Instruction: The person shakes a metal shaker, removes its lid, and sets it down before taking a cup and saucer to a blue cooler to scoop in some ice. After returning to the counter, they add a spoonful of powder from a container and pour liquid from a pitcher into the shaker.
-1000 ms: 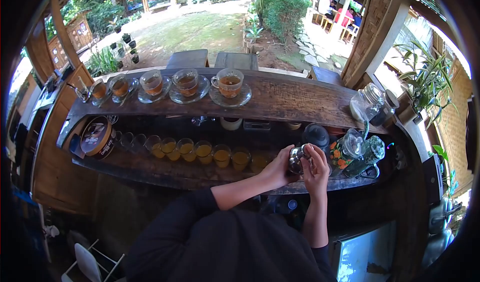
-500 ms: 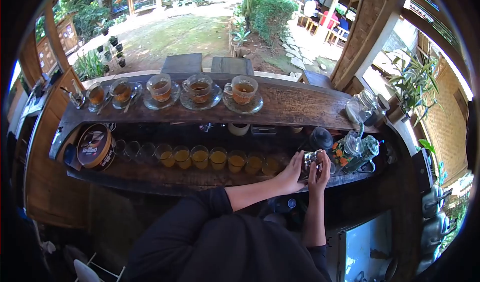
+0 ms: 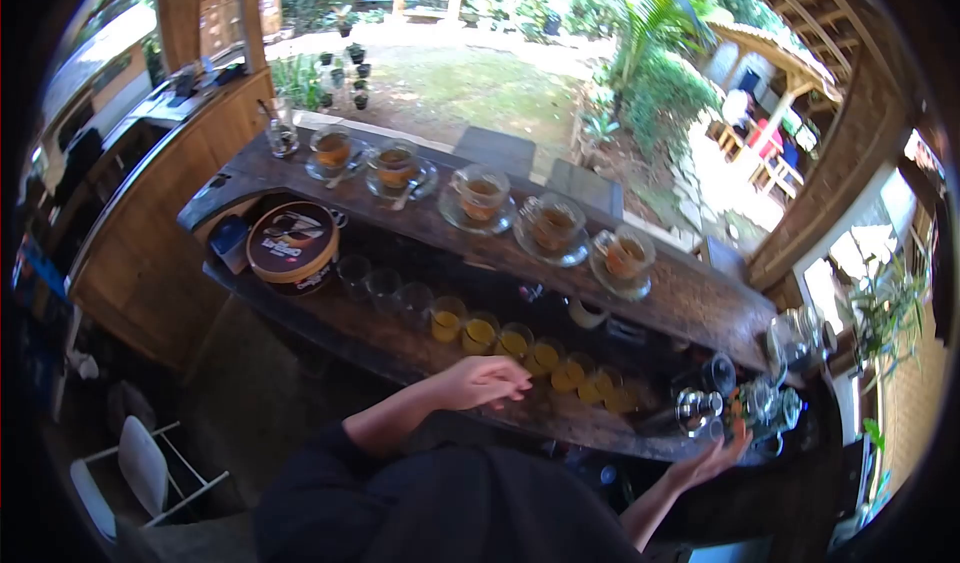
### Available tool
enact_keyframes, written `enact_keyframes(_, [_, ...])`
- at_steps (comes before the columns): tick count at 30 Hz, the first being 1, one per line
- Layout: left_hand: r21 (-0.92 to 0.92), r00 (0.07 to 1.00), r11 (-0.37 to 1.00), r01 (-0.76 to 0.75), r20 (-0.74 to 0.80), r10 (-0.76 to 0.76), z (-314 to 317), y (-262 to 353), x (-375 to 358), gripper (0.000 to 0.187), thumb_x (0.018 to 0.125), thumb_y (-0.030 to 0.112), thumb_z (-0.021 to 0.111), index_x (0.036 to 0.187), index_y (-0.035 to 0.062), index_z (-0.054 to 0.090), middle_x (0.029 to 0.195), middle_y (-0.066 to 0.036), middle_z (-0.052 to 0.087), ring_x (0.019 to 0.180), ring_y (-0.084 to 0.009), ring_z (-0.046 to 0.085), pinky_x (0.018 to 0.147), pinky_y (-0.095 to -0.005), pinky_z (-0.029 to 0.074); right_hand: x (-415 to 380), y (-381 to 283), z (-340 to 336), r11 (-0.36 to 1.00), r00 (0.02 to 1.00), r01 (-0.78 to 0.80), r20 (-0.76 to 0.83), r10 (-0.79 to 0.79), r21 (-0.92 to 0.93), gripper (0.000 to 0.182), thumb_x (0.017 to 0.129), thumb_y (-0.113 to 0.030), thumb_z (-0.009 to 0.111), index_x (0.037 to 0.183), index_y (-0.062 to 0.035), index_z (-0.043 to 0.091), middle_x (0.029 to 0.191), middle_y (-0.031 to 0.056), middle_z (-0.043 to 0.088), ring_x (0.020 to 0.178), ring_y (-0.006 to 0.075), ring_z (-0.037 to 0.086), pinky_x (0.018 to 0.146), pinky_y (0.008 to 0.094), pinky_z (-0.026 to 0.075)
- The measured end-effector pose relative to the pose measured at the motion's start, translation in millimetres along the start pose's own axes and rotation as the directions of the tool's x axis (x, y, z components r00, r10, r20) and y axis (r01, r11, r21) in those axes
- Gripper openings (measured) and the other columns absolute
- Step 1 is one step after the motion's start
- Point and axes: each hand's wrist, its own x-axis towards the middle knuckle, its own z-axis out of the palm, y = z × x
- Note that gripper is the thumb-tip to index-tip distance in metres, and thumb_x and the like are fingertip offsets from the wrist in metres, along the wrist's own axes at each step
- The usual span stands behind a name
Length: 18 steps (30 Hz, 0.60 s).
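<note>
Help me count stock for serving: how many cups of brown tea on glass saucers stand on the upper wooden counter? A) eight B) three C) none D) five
D: five cups of tea stand in a row along the upper counter, each on its own glass saucer, above the row of small yellow drinks on the lower shelf.
</note>
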Motion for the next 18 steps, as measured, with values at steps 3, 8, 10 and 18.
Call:
enact_keyframes(3, [-0.073, 0.967, 0.991, 0.113, -0.22, -0.126, -58.6, 7.1, -69.9, 0.022, 0.093, 0.011, 0.046, 0.111, 0.0026, 0.056, 0.112, -0.011, 0.061, 0.104, -0.0202, 0.06, 0.079, -0.0307, 0.051, -10.0, -53.7, 16.1, 0.975, 0.994, 0.09, -0.081, -0.075, 0.204, 0.065, 0.089, -0.041, 0.048, 0.134, 0.0015, 0.03, 0.134, 0.0184, 0.038, 0.121, 0.0298, 0.041, 0.094, 0.0427, 0.036])
enact_keyframes(8, [-0.033, 0.898, 0.994, 0.103, -0.426, -0.107, -115.8, 20.4, -128.4, 0.022, 0.09, 0.006, 0.047, 0.11, 0.0016, 0.056, 0.107, -0.011, 0.062, 0.1, -0.0202, 0.061, 0.082, -0.0326, 0.05, -15.7, -151.7, 102.3, 0.838, 0.91, -0.032, 0.362, -0.201, 0.545, 0.068, 0.081, -0.036, 0.061, 0.133, -0.002, 0.032, 0.134, 0.0158, 0.036, 0.124, 0.0269, 0.036, 0.096, 0.0399, 0.034])
enact_keyframes(10, [0.218, 0.92, 0.971, 0.099, -0.392, -0.006, -135.4, 30.5, -131.3, 0.022, 0.09, 0.006, 0.047, 0.11, 0.0011, 0.055, 0.107, -0.01, 0.062, 0.099, -0.0188, 0.061, 0.083, -0.0315, 0.049, -14.6, -186.7, 144.6, 0.782, 0.834, -0.129, 0.493, -0.247, 0.61, 0.069, 0.079, -0.028, 0.066, 0.134, -0.004, 0.033, 0.134, 0.014, 0.036, 0.126, 0.0245, 0.034, 0.096, 0.0398, 0.033])
enact_keyframes(18, [0.266, 0.922, 0.953, 0.142, -0.386, -0.03, -190.4, 71.3, -35.8, 0.03, 0.092, 0.015, 0.044, 0.119, 0.0025, 0.048, 0.1, -0.008, 0.061, 0.089, -0.0153, 0.061, 0.073, -0.0266, 0.049, -32.4, -246.6, 326.2, 0.845, 0.557, -0.407, 0.828, -0.071, 0.346, 0.083, 0.072, -0.021, 0.076, 0.138, -0.0062, 0.028, 0.136, 0.0156, 0.036, 0.127, 0.0284, 0.036, 0.102, 0.0439, 0.032])
